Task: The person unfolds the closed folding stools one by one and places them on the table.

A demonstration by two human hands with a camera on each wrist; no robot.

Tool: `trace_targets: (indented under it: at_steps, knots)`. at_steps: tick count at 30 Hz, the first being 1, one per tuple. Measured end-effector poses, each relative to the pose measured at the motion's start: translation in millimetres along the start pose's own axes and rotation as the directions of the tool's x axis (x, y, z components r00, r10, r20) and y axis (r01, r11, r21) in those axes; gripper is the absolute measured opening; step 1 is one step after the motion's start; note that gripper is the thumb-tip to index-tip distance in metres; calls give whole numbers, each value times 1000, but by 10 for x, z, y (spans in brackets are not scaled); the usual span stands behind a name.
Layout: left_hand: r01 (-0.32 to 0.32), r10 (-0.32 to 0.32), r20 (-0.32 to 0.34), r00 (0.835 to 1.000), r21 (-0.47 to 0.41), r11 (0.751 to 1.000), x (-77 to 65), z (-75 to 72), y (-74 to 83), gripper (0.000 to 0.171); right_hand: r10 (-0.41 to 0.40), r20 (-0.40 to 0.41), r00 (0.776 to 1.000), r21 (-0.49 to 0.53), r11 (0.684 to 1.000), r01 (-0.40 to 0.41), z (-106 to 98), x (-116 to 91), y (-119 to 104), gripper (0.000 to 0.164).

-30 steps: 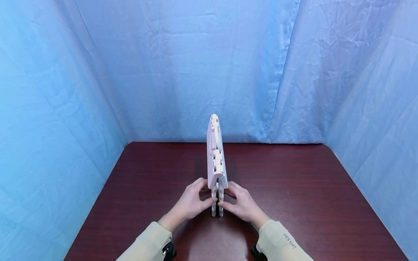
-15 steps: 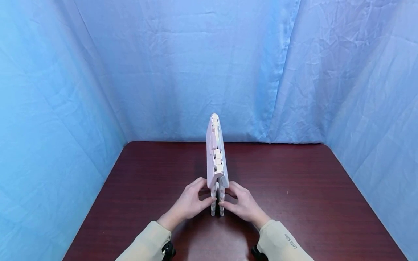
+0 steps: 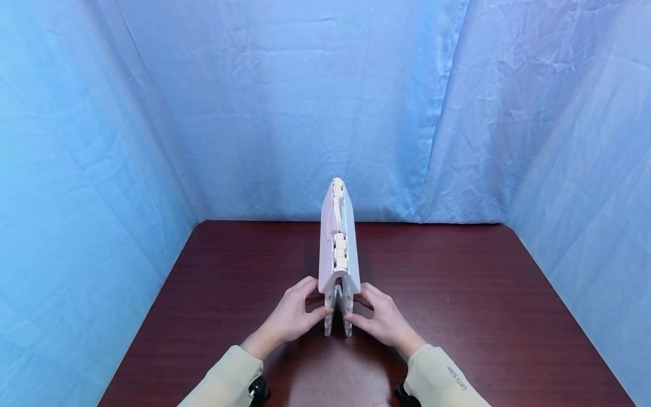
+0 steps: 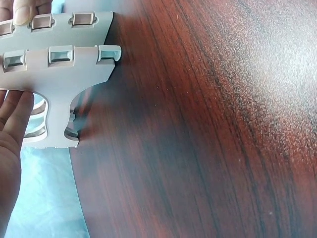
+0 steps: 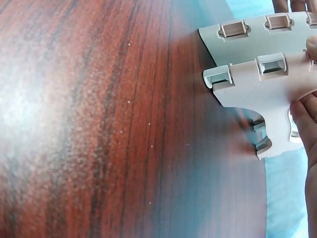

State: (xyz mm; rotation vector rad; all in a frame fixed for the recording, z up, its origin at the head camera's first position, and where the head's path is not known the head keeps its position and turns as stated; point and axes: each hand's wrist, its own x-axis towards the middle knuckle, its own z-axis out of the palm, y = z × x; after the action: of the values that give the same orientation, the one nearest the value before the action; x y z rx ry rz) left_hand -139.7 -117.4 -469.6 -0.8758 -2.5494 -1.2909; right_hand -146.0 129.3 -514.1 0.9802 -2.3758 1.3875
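Note:
A white plastic folding stool (image 3: 327, 254) stands upright and mostly folded on the table, its top edge carrying a handle slot and hinge knuckles. Below hang two leg panels with a narrow gap between them. My left hand (image 3: 292, 314) grips the left leg panel, thumb at its near edge and fingers along the outer side. On the other side, my right hand (image 3: 383, 319) holds the right leg panel the same way. Both wrist views show a leg panel (image 4: 54, 84) with rectangular hinge slots and a cutout; some fingertips are cropped or hidden behind it.
The dark red-brown wooden table (image 3: 229, 254) extends around the stool on all sides. Blue curtains (image 3: 285, 113) hang along its back and both sides. Dark wrist straps (image 3: 259, 390) show at the beige sleeves.
Both hands have drawn slightly apart, left hand leftward and right hand rightward. The leg panels and the halves of the top have spread, widening the gap between them.

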Motion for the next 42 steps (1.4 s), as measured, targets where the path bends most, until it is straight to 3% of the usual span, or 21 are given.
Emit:
trace_targets:
  at_steps: [8,27,42]
  knots:
    - [2,-2,11,1000,1,1000,-7,-7,-30,40,-36,-24,999,-15,999,36,-12,-18,6,49]
    - [-17,16,9,1000,46,999,-35,-41,-32,37,22,-5,1000,-53,998,-23,-99,-60,-34,50]
    - [-4,4,6,1000,46,999,-47,-69,-56,39,-2,-15,1000,-68,998,1,-126,-79,-26,48]
